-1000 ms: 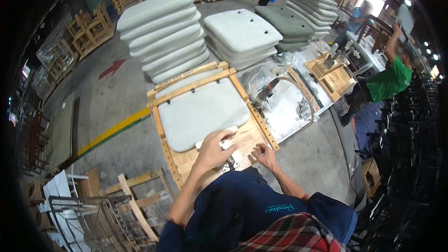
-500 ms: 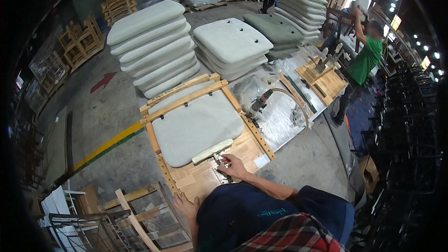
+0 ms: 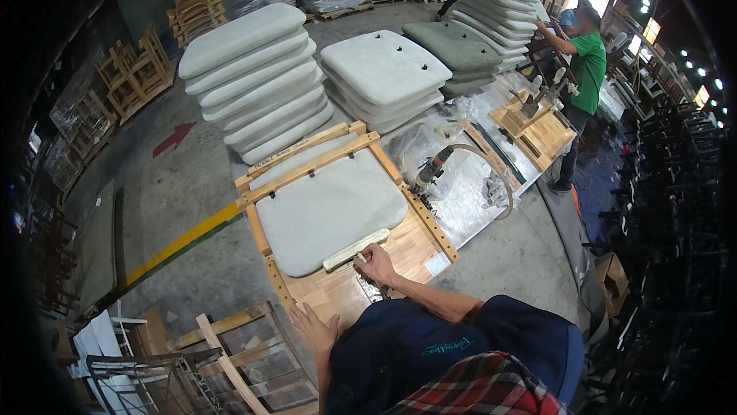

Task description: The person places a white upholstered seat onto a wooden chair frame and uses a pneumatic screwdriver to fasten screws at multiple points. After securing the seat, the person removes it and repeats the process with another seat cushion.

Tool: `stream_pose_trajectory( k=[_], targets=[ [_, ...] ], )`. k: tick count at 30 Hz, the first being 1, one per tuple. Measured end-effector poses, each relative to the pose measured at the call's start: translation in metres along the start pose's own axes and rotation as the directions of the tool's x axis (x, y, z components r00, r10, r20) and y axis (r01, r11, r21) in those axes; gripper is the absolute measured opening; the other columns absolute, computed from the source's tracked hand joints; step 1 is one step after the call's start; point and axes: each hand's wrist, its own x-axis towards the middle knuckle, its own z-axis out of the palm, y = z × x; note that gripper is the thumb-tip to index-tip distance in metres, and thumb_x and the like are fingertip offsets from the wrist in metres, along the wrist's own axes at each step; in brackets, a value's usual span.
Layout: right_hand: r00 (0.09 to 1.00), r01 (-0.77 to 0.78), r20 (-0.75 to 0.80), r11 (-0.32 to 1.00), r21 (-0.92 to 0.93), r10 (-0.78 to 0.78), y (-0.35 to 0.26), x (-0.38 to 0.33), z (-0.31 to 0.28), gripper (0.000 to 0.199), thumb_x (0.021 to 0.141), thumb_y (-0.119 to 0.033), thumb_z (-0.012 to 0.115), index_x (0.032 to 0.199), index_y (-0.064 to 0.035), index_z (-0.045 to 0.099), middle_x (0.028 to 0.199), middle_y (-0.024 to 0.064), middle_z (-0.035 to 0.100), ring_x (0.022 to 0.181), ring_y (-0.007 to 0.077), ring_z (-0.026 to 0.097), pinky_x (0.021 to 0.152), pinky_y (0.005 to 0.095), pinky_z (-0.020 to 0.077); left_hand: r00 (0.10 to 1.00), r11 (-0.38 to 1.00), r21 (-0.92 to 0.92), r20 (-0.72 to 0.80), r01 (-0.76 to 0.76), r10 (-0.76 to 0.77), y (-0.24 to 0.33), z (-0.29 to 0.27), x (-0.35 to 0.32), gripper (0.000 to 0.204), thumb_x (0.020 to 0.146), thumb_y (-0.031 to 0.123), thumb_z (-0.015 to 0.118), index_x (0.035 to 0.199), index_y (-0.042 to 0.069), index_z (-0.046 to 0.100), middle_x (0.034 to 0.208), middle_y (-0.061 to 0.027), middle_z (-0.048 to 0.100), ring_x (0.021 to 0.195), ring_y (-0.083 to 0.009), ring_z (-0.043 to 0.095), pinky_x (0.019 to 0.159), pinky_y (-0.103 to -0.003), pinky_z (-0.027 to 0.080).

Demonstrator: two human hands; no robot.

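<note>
A light grey seat cushion (image 3: 332,211) lies in a wooden jig (image 3: 270,250) with side rails and two crossbars. Against its near edge rests a pale wrapped bar (image 3: 356,251). My right hand (image 3: 376,264) is closed on the metal toggle clamp just behind this bar; its fingers hide the part they grip. The clamp's metal base (image 3: 370,289) shows partly below the hand. My left hand (image 3: 315,330) lies open at the near left edge of the jig's wooden board (image 3: 322,296), fingers spread, holding nothing.
A power driver (image 3: 431,169) with a hose stands right of the jig on a plastic-covered table (image 3: 468,208). Beyond are stacked cushions (image 3: 257,85) and another wooden jig (image 3: 530,135). A co-worker in green (image 3: 587,69) stands far right. A pallet (image 3: 253,353) lies lower left.
My right hand has moved forward along the clamp, closer to the wrapped bar. My left hand's fingers have spread. The co-worker in green has moved toward the far cushion stack. The view has shifted slightly.
</note>
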Motion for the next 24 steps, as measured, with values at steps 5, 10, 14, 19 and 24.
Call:
stream_pose_trajectory(
  k=[5, 10, 14, 19, 24],
  targets=[
    [0.998, -0.001, 0.056, 0.998, -0.060, 0.004, -0.011, 0.000, 0.001, 0.045, 0.080, -0.036, 0.080, 0.102, 0.0002, 0.064, 0.079, 0.0080, 0.064, 0.075, 0.0176, 0.061, 0.070, 0.0346, 0.0521, 0.971, 0.978, -0.034, -0.131, -0.204, 0.198, -0.011, 0.038, 0.022, 0.103, 0.081, 0.060, 0.072, 0.152, -0.007, 0.036, 0.160, -0.0324, 0.028, 0.153, -0.0454, 0.019, 0.123, -0.060, 0.016],
    [0.990, -0.083, 0.127, 0.988, 0.130, 0.066, -0.042, -0.022, -0.011, 0.025, 0.092, -0.021, 0.072, 0.100, 0.0024, 0.068, 0.084, 0.0055, 0.067, 0.079, 0.0134, 0.061, 0.074, 0.0303, 0.0516, 0.930, 0.958, -0.052, -0.263, -0.280, 0.258, -0.022, 0.051, 0.027, 0.102, 0.079, 0.061, 0.073, 0.152, -0.002, 0.041, 0.157, -0.0278, 0.038, 0.149, -0.0445, 0.030, 0.122, -0.057, 0.021],
    [0.998, -0.064, 0.046, 0.864, 0.500, 0.047, -0.006, -0.005, -0.025, 0.022, 0.097, -0.018, 0.065, 0.093, 0.0036, 0.065, 0.083, 0.0063, 0.066, 0.076, 0.0123, 0.061, 0.069, 0.0281, 0.0506, 0.930, 0.941, -0.159, -0.272, -0.299, 0.249, -0.008, 0.034, 0.026, 0.096, 0.084, 0.057, 0.072, 0.152, -0.003, 0.039, 0.159, -0.0275, 0.033, 0.151, -0.0422, 0.027, 0.123, -0.056, 0.020],
    [0.993, -0.114, 0.080, 0.792, 0.599, 0.083, -0.018, 0.011, -0.038, 0.025, 0.101, -0.026, 0.065, 0.094, -0.0020, 0.063, 0.082, 0.0077, 0.065, 0.070, 0.0153, 0.063, 0.066, 0.0284, 0.0536, 0.946, 0.951, -0.169, -0.245, -0.259, 0.214, -0.004, 0.034, 0.023, 0.095, 0.086, 0.058, 0.070, 0.152, -0.003, 0.038, 0.161, -0.0270, 0.030, 0.152, -0.0418, 0.024, 0.123, -0.056, 0.020],
    [0.955, -0.195, 0.293, 0.824, 0.532, 0.037, -0.031, 0.015, -0.025, 0.030, 0.101, -0.030, 0.065, 0.086, -0.0041, 0.064, 0.078, 0.0073, 0.066, 0.065, 0.0151, 0.063, 0.061, 0.0289, 0.0527, 0.957, 0.955, -0.185, -0.218, -0.234, 0.192, 0.002, 0.026, 0.026, 0.093, 0.087, 0.059, 0.068, 0.152, -0.002, 0.039, 0.161, -0.0262, 0.030, 0.153, -0.0398, 0.022, 0.124, -0.054, 0.017]
  ],
)
